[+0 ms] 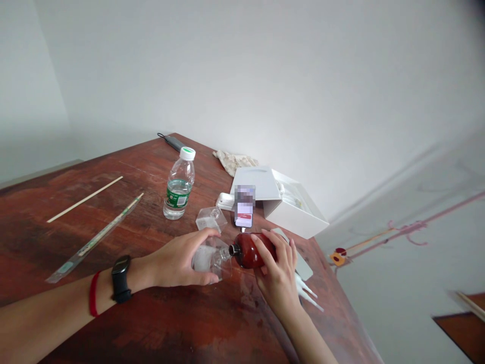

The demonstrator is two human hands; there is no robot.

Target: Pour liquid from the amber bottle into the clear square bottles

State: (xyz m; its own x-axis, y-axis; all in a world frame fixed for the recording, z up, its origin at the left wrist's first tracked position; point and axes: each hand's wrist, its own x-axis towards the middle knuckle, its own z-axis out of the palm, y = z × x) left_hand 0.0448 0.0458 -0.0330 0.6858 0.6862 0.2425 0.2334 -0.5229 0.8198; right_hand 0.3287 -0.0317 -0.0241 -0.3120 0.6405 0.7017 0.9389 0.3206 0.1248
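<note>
My left hand (178, 263) is wrapped round a small clear plastic cup (210, 260) standing on the red-brown wooden table (151, 323). My right hand (278, 275) grips a small dark red bottle (252, 250), tipped on its side with its neck at the cup's rim. A black watch and a red band sit on my left wrist. A second clear cup (211, 219) stands just behind the first.
A water bottle (179, 184) with a white cap stands behind the cups. A phone (244, 206) leans by an open white box (280, 199). One bare chopstick (85, 199), a wrapped pair (96, 237), a cloth (235, 161) and white plastic pieces (306, 293) lie around.
</note>
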